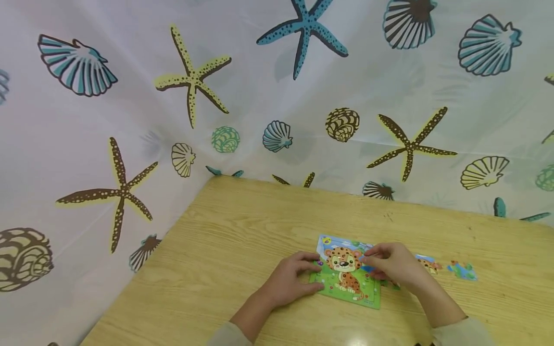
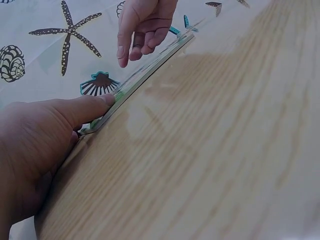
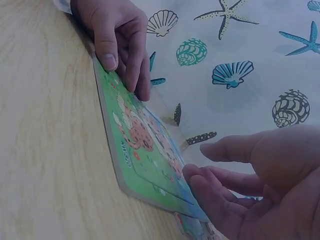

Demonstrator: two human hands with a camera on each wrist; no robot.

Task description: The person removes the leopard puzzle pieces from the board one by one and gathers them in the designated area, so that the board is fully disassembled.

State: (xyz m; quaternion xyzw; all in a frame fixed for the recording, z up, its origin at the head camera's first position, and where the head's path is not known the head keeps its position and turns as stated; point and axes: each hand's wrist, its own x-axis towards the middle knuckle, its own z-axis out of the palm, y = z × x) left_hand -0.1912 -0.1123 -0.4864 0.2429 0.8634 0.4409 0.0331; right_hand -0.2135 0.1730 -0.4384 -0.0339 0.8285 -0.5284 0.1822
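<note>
A puzzle board point(image 1: 333, 290) with a spotted leopard cub on green grass under blue sky lies flat on the wooden table. My left hand point(image 1: 294, 278) rests at its left edge, fingertips and thumb on the board's surface. In the left wrist view the left thumb point(image 2: 95, 106) lies along the near edge. Over the board's right side is my right hand point(image 1: 396, 266), fingers loosely bent. The right wrist view shows the right hand point(image 3: 250, 180) with thumb and fingertips apart and nothing between them. Part of the board's upper right is hidden behind it.
Loose puzzle pieces lie right of the board: a spotted orange piece point(image 1: 428, 263), a blue and green one point(image 1: 462, 270) farther right, and a dark green one point(image 1: 391, 285) beneath the right hand. A curtain point(image 1: 242, 86) printed with shells and starfish borders the table point(image 1: 233, 226).
</note>
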